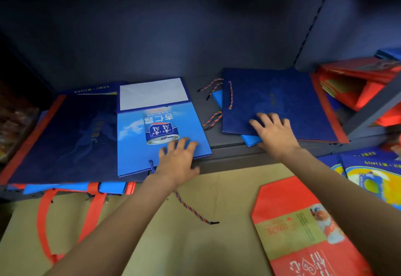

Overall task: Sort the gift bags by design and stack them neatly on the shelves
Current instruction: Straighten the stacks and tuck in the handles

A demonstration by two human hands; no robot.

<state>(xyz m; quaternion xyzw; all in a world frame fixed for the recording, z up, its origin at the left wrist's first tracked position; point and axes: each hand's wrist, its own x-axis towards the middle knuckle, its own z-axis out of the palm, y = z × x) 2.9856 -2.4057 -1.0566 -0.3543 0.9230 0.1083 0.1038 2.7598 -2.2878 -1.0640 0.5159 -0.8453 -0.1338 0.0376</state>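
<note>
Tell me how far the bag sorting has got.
Partly done. Dark navy bags with red edging already form a pile on the grey shelf. In hand: the left hand rests on the light blue can-print bag, the right hand presses a second navy bag. Left: the red and tan bag below is unsorted.

Both bare forearms reached forward and up from the lower edge of the view. The left hand (176, 158) lay palm down, fingers spread and nearly straight, thumb out to the right. The right hand (273, 132) also lay flat, fingers splayed, wrist angled leftward.
</note>
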